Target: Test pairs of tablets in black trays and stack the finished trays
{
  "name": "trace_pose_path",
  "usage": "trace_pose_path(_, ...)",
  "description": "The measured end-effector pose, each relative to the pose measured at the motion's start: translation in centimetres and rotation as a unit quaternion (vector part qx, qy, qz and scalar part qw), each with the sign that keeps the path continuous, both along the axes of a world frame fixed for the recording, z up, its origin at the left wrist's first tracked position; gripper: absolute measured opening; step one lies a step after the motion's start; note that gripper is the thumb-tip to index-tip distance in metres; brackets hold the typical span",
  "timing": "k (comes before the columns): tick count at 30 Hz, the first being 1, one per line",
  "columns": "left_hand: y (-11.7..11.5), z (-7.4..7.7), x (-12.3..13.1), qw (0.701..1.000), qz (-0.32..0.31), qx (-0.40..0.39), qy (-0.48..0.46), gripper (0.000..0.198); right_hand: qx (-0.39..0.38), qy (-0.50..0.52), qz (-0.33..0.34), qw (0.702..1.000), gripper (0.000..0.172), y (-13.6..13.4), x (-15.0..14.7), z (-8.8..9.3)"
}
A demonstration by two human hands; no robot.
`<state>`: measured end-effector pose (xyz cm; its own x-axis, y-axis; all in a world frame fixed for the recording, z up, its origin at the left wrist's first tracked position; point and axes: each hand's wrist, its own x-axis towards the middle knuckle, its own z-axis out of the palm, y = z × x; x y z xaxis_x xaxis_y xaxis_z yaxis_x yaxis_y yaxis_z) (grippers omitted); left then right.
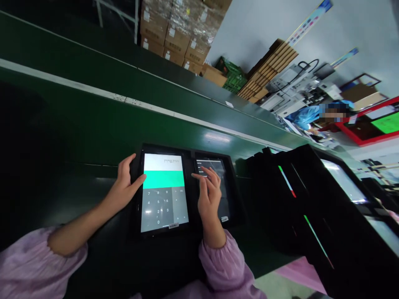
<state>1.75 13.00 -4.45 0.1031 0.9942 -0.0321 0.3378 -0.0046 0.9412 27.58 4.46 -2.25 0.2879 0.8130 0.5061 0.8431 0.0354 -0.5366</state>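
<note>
A black tray holds two tablets side by side. On the left tablet a calculator is lit, with a white readout, a green band and grey number keys. The right tablet has a dark screen with a short list of white text. My left hand grips the tray's left edge, its thumb on the left tablet's bezel. Over the right tablet, my right hand has its fingers apart and bent, holding nothing; the index finger points left toward the gap between the tablets. Contact with the screen is unclear.
Black holders with more tablets stand to the right. The dark green bench has a white strip along it. Beyond are stacked cartons, a green crate and a person in blue at work.
</note>
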Motion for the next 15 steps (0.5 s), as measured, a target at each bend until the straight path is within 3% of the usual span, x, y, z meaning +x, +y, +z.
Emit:
trace_pose_path(5, -0.8, -0.2, -0.6, 1.0, -0.01, 0.011, 0.002, 0.069, -0.016, -0.046, -0.049, 0.998, 0.043, 0.5, 3.9, -1.1)
trace_pose_path(10, 0.2, -0.1, -0.9, 0.999, -0.011, 0.027, 0.015, 0.068, -0.032, -0.072, -0.055, 0.995, 0.047, 1.4, 4.9, -2.5)
trace_pose_path(15, -0.1, 0.5, -1.4, 0.999, -0.003, 0.034, 0.037, 0.066, -0.019, -0.063, -0.053, 0.996, 0.047, 0.5, 6.1, -0.9)
